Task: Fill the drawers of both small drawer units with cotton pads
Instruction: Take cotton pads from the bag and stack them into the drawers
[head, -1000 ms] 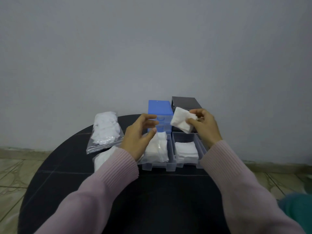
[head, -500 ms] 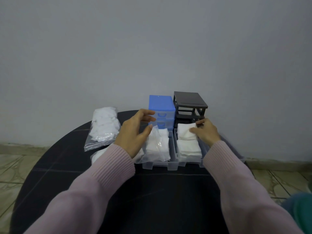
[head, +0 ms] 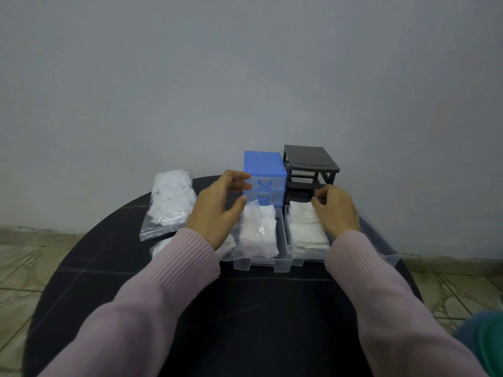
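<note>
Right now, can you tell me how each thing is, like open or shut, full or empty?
blue drawer unit: two drawers shut.
black drawer unit: frame empty, drawers out.
left clear drawer: out on table, holds a plastic bag of pads.
right clear drawer: out on table, stacked with cotton pads.
zip bag: lying flat, full of pads.
left hand: open, hovering.
right hand: fingers curled on the pads.

Near the blue drawer unit (head: 265, 172): my hands crowd its front, bagged pads (head: 170, 204) block left, table (head: 272, 322) open toward me.
</note>
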A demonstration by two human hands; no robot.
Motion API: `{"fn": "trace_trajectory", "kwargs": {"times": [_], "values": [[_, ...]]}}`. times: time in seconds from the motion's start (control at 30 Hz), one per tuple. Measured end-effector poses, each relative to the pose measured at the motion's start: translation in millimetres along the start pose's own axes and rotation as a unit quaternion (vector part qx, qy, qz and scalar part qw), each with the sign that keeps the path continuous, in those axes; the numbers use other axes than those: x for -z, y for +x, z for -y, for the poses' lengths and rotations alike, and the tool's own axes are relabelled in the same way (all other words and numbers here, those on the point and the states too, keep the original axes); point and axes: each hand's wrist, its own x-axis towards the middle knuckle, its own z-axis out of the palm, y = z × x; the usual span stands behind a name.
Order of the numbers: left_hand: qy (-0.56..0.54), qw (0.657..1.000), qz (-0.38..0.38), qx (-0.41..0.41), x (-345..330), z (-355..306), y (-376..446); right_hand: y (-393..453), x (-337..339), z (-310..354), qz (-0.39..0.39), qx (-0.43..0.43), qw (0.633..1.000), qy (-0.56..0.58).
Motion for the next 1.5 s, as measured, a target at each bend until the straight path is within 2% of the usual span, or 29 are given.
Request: {"fn": "trace_trajectory", "kwargs": {"times": [0.2,0.33,0.53,0.7,0.77,1.07,1.13,1.27,1.37,1.5], "values": [[0.002,1.0,-0.001,-0.003,1,0,-1,-15,-5,9,0.09,0.068,0.99,-0.081],[0.001,1.0,-0.001,-0.003,2,-1,-1,-19,-5,8,0.126,0.052,0.987,-0.089],[0.011,1.0,-0.003,-0.005,3,-1,-1,-21,-4,8,0.101,0.098,0.985,-0.102],[0.016,1.0,-0.003,-0.003,4,0,-1,-25,-16,8,0.231,0.094,0.95,-0.187],[0.018,1.0,-0.002,-0.003,4,0,-1,-25,-21,6,0.259,0.085,0.939,-0.211],[0.027,1.0,0.006,-0.003,5,2,-2,-31,-18,9,0.227,0.08,0.947,-0.215],[0.038,0.999,0.012,-0.006,7,4,-3,-32,-12,14,0.191,0.095,0.961,-0.178],[0.05,0.999,0.023,0.002,16,8,-6,-37,-1,28,0.087,0.131,0.987,-0.025],[0.074,0.997,0.03,0.015,29,13,-11,-45,2,41,0.099,0.127,0.984,0.08],[0.119,0.99,0.054,0.047,47,20,-18,-55,2,56,0.115,0.149,0.974,0.128]]}}
